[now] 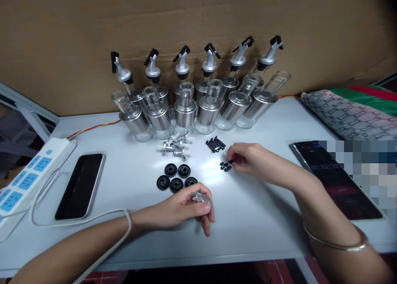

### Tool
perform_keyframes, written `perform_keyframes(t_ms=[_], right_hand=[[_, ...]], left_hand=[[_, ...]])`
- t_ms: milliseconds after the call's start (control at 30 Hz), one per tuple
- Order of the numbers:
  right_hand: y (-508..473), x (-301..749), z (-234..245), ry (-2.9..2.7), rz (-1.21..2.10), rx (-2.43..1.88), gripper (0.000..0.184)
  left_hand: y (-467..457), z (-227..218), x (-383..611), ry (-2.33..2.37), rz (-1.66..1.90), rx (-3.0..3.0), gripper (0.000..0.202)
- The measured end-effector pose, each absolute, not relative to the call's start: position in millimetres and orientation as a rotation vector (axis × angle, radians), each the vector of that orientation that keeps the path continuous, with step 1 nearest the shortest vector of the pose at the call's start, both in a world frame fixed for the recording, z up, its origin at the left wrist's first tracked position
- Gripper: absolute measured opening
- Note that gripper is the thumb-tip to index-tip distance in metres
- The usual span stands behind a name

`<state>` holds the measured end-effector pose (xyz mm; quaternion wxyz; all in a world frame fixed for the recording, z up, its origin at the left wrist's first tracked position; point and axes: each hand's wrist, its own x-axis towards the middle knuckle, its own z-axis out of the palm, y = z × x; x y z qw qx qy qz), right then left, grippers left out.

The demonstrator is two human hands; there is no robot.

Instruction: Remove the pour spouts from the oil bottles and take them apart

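My left hand [182,211] is closed around a small silver metal pourer cap [201,198], held just above the white table [254,222]. My right hand [248,158] reaches to a little heap of tiny black rings [226,166], its fingertips pinched at the heap's right edge. Whether a ring sits between them is hidden. Several black round gaskets [176,176] lie just beyond my left hand. A pile of silver spouts [175,145] and a bundle of black levers [215,144] lie farther back.
Two rows of glass bottles [186,110] with steel collars stand against the cardboard wall, the back ones fitted with pourers. A dark phone [81,184] and a white power strip [27,172] lie left. A second phone [335,176] and folded cloth [350,114] lie right.
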<state>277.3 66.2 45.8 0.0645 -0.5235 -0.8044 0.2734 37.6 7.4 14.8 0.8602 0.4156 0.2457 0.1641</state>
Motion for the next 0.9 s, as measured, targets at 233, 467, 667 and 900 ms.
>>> perform_keyframes(t_ms=[233, 467, 667, 900], right_hand=[[67.1, 279.3, 43.0, -2.471, 0.816, -1.615, 0.033], [64.3, 277.9, 45.5, -2.482, 0.942, -1.557, 0.035], [63.3, 277.4, 48.2, -2.496, 0.969, -1.504, 0.036], [61.4, 271.2, 48.9, -2.521, 1.003, -1.338, 0.032]], left_hand=[[6.9, 14.8, 36.6, 0.524, 0.338, 0.869, 0.035], [7.1, 16.1, 36.4, 0.523, 0.34, 0.874, 0.036], [7.3, 15.7, 36.5, 0.517, 0.342, 0.87, 0.037], [7.3, 15.4, 36.8, 0.52, 0.344, 0.877, 0.037]])
